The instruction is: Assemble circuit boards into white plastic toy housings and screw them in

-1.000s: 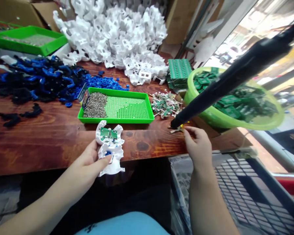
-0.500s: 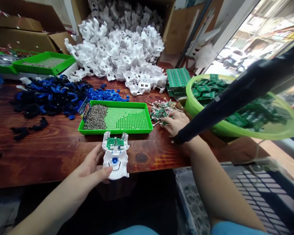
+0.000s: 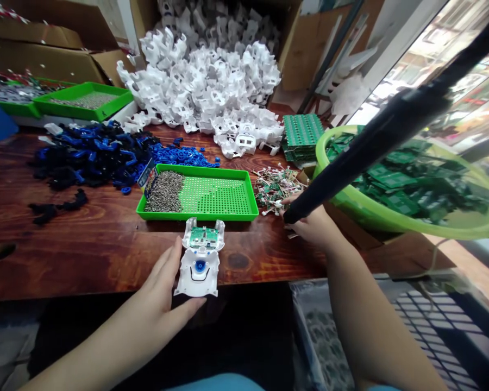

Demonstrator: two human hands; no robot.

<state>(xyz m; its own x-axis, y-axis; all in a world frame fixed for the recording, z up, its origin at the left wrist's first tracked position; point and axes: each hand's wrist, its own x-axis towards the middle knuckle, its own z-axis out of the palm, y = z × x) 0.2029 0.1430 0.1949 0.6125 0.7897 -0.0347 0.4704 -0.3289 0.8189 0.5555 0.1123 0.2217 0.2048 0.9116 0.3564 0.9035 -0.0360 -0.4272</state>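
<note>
With the left hand [image 3: 158,293], half open, thumb below and fingers alongside, holds a white shell [image 3: 195,282] between seven and eight o'clock. Looks part-assembled: carries a green board [image 3: 204,237] in the far half and a blue button [image 3: 200,266] in the near half, but lies unclosed, with no screw evident in place. With the right hand [image 3: 320,225], between three and four o'clock, reaches to the wired-board heap [image 3: 273,187]; cannot fairly tell opening or grip behind the black pole [image 3: 350,157].

Counting, largest first: two hands, one white-shell heap [image 3: 212,81] at eleven, one basin [image 3: 407,227] at three, three green trays [image 3: 199,216] between nine and ten, one panel stack [image 3: 303,130] between one and two, one held shell, one seated board, one button. Inside heaps, too many to count.
</note>
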